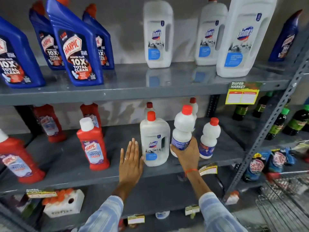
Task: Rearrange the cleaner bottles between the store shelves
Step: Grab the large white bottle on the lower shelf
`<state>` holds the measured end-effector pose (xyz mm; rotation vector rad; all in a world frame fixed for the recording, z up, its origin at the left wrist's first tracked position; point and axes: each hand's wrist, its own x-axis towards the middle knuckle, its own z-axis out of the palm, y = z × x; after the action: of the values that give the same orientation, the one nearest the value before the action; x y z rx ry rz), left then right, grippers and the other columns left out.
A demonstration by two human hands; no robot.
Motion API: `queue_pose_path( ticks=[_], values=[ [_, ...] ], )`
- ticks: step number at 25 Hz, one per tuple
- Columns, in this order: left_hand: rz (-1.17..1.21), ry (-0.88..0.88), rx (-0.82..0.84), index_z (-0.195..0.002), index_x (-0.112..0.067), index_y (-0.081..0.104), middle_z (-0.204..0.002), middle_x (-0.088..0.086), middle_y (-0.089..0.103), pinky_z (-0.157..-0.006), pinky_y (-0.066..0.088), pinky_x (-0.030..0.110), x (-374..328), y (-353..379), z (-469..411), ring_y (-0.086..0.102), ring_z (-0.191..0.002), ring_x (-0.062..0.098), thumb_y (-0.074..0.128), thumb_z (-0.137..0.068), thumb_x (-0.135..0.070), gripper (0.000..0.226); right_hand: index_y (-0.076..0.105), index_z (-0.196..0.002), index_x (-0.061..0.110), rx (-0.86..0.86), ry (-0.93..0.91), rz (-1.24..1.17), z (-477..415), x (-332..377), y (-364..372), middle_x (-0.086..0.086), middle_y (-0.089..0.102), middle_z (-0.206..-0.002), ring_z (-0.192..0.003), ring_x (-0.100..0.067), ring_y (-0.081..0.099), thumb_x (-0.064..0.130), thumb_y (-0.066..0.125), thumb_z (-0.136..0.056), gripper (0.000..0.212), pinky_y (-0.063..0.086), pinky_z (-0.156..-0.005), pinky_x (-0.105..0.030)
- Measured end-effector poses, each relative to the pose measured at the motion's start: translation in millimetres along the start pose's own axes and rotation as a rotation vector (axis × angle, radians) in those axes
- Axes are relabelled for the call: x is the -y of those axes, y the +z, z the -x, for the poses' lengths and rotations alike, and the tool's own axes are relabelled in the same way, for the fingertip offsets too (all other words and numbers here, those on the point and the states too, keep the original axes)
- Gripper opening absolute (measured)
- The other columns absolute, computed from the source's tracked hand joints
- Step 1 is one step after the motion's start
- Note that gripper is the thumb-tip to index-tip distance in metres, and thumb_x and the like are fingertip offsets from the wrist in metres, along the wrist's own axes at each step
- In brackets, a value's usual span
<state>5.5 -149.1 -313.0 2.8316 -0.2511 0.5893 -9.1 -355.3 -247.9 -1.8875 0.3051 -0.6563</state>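
Two arms in light blue striped sleeves (pixel 107 213) come up from the bottom of the frame. The left hand (pixel 131 162) is flat and open, fingers straight and pointing up, with a thin ring on one finger. It holds nothing. Its thumb side touches, or nearly touches, the big white plastic jug with a red cap and a side handle (pixel 154 141) that stands on the grey metal middle shelf (pixel 70 154).

The right hand (pixel 188 154), with an orange thread on the wrist, has its grip closed around the bottom half of a small round white plastic bottle with a red cap (pixel 183 129). This bottle is tilted a little and sits just right of the big jug, in the middle of the frame. I cannot tell if it touches the shelf. A second small white bottle with a red cap (pixel 209 138) stands just beside it on the right.

On the left of the same shelf stands a red plastic bottle with a white cap (pixel 92 144), and more red ones are near it.

Farther up, the grey top shelf (pixel 133 88) holds dark blue slanted bottles (pixel 75 47) at the upper left and tall white jugs (pixel 245 37) at the upper right. A yellow price tag (pixel 242 93) hangs from its edge.
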Motion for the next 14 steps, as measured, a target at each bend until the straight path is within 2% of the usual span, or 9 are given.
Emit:
queue_pose_path(
  ticks=[2,4,7,10,12,14],
  values=[
    [-0.011,-0.053,0.166,-0.141,-0.001,0.034,-0.151,0.013,0.032,-0.115,0.001,0.039,14.0,20.8,8.4,0.029,-0.139,0.023,0.005,-0.098,-0.046,0.069,0.043,-0.127,0.01,0.043,0.098,0.005,-6.9,-25.5,9.6,-0.013,0.056,-0.128,-0.116,-0.033,0.055,0.017,0.083,-0.062,0.076,0.047,-0.095,-0.043],
    [-0.039,-0.098,0.259,-0.139,-0.001,0.039,-0.149,0.013,0.037,-0.115,0.002,0.038,25.9,40.7,13.2,0.036,-0.137,0.025,-0.006,-0.094,-0.052,0.082,0.044,-0.124,0.008,0.078,0.163,0.02,-13.8,-43.9,18.8,-0.015,0.056,-0.127,-0.115,-0.034,0.054,0.016,0.083,-0.062,0.073,0.045,-0.094,-0.041],
    [-0.065,-0.116,0.311,-0.148,-0.009,0.019,-0.158,0.004,0.015,-0.117,0.002,0.04,38.8,58.6,12.3,0.013,-0.145,0.017,-0.02,-0.078,-0.061,0.096,0.043,-0.122,0.004,0.108,0.203,0.036,-18.4,-62.7,30.4,-0.018,0.054,-0.126,-0.115,-0.036,0.053,0.014,0.084,-0.063,0.073,0.045,-0.095,-0.042],
    [-0.049,-0.132,0.381,-0.15,-0.014,0.009,-0.159,0.0,0.005,-0.117,0.001,0.04,41.4,59.0,8.9,0.004,-0.146,0.015,-0.017,-0.069,-0.06,0.096,0.041,-0.124,0.004,0.094,0.206,-0.028,-19.7,-73.1,37.7,-0.018,0.053,-0.127,-0.116,-0.035,0.053,0.009,0.083,-0.063,0.074,0.045,-0.095,-0.039],
    [-0.046,-0.12,0.395,-0.15,-0.015,0.008,-0.159,0.0,0.004,-0.117,0.0,0.04,42.9,58.2,11.0,0.003,-0.146,0.015,-0.014,-0.075,-0.061,0.091,0.038,-0.129,0.006,0.119,0.223,-0.077,-19.4,-75.3,40.2,-0.016,0.051,-0.132,-0.12,-0.032,0.051,0.006,0.082,-0.064,0.079,0.043,-0.097,-0.035],
    [-0.048,-0.115,0.41,-0.15,-0.015,0.006,-0.159,0.0,0.002,-0.117,-0.001,0.04,44.0,57.4,11.5,0.001,-0.146,0.016,-0.003,-0.087,-0.059,0.078,0.032,-0.136,0.008,0.093,0.234,-0.099,-11.7,-72.2,41.1,-0.016,0.044,-0.14,-0.128,-0.031,0.044,0.009,0.083,-0.063,0.089,0.04,-0.105,-0.039]
  ],
)
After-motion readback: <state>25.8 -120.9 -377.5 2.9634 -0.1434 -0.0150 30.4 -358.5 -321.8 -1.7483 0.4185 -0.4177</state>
